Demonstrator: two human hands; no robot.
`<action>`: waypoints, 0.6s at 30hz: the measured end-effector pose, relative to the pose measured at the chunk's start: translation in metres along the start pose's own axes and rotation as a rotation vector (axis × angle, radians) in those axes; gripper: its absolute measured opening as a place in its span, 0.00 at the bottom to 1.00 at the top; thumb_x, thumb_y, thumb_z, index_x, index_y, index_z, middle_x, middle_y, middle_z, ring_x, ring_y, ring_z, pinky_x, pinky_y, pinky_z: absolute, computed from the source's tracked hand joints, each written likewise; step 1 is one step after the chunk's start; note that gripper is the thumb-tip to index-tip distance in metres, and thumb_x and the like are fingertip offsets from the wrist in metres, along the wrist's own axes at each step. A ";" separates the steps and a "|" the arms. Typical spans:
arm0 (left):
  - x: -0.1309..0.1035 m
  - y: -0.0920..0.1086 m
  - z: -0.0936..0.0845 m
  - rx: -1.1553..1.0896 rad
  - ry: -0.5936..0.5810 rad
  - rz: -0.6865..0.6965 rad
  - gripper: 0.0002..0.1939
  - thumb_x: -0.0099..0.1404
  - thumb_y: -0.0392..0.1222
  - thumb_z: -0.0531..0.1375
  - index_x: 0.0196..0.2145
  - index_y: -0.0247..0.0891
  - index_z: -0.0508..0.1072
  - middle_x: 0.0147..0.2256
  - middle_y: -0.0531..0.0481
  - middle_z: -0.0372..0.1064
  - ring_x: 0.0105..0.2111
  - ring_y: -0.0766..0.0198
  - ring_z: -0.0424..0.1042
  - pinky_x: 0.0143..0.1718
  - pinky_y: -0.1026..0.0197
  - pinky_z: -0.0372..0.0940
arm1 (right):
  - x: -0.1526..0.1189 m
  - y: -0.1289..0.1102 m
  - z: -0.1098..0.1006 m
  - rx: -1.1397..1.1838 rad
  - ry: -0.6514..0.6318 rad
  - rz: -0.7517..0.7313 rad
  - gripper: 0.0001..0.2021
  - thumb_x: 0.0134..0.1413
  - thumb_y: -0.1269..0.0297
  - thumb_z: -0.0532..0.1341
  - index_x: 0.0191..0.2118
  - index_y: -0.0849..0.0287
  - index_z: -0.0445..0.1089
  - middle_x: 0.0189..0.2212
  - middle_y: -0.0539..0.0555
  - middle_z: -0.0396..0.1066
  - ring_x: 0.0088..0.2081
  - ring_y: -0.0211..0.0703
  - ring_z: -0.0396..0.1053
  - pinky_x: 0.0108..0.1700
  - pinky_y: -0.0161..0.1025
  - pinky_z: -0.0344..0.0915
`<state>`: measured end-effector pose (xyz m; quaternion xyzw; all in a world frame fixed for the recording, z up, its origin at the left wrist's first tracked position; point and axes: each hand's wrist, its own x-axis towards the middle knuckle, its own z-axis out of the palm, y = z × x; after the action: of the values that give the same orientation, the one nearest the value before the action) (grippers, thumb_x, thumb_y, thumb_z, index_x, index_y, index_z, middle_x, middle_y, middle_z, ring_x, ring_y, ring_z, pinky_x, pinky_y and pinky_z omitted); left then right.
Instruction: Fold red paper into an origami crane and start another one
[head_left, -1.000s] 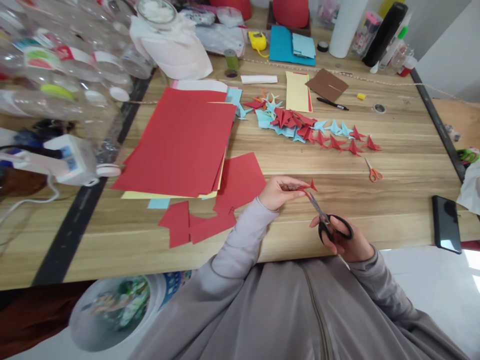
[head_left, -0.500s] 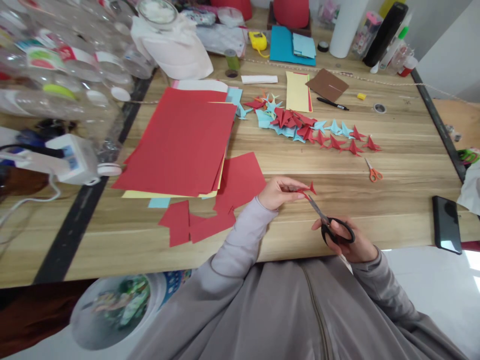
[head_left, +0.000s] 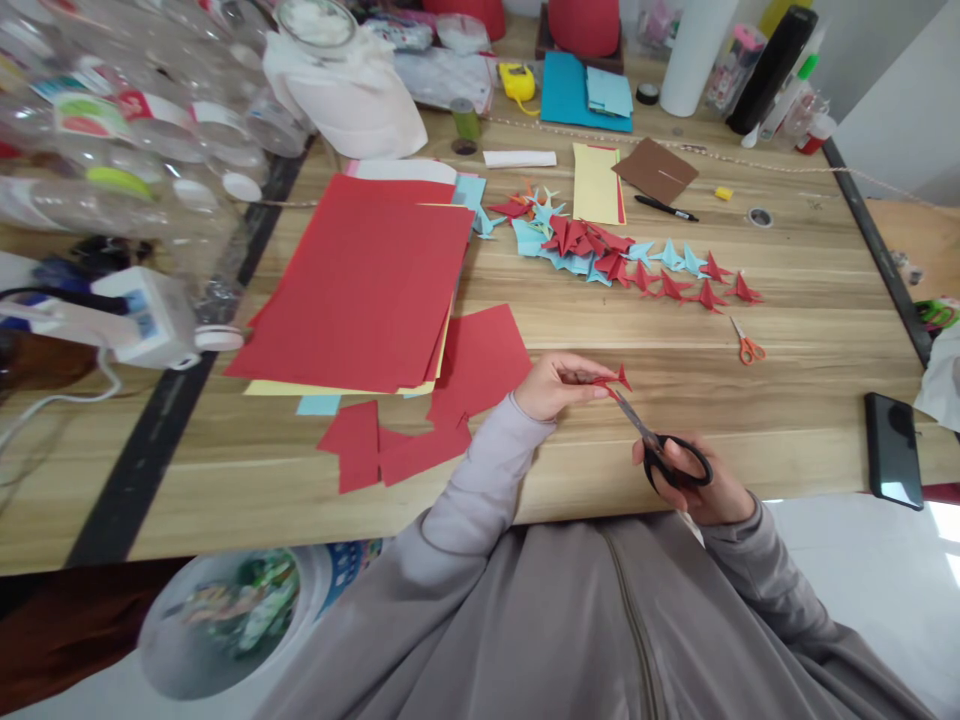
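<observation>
Between the fingers of my left hand point(head_left: 559, 385) is a small folded red paper piece point(head_left: 624, 378), its pointed end sticking out to the right. My right hand point(head_left: 701, 480) grips black-handled scissors point(head_left: 637, 424), fingers through the loops. The blade tips touch or lie very close to the red paper, just beside my left fingertips. Beyond my hands, folded red paper cranes point(head_left: 673, 286) and light blue ones point(head_left: 670, 254) lie in rows and a heap. Cut red paper scraps point(head_left: 420, 452) lie left of my left forearm.
A stack of red sheets point(head_left: 367, 290) covers the left of the table. Small orange scissors point(head_left: 748, 348) and a black phone point(head_left: 892, 450) lie on the right. Plastic bottles point(head_left: 150, 130) crowd the far left. A waste bin point(head_left: 172, 660) stands below the front edge.
The scissor blades have closed together at the red paper, and my right fingers have drawn in around the handles. My left hand stays in place.
</observation>
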<state>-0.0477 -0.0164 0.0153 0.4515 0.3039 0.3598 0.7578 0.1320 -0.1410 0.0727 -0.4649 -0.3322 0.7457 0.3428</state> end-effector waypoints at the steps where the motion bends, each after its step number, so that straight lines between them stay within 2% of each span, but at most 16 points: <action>1: 0.000 0.000 0.000 0.000 0.001 0.004 0.17 0.40 0.41 0.74 0.30 0.36 0.81 0.29 0.45 0.78 0.27 0.64 0.76 0.32 0.63 0.71 | 0.000 0.000 0.000 0.000 0.002 -0.002 0.27 0.50 0.40 0.59 0.35 0.64 0.68 0.08 0.42 0.56 0.10 0.27 0.39 0.14 0.32 0.33; 18: -0.001 0.002 -0.001 -0.037 -0.028 0.011 0.16 0.40 0.40 0.74 0.30 0.36 0.81 0.27 0.46 0.78 0.25 0.64 0.76 0.30 0.64 0.71 | -0.001 0.002 -0.001 -0.046 -0.022 -0.029 0.26 0.50 0.39 0.59 0.33 0.64 0.68 0.08 0.42 0.55 0.11 0.28 0.40 0.15 0.32 0.34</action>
<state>-0.0496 -0.0160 0.0163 0.4439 0.2842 0.3631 0.7683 0.1333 -0.1429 0.0710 -0.4598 -0.3596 0.7378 0.3391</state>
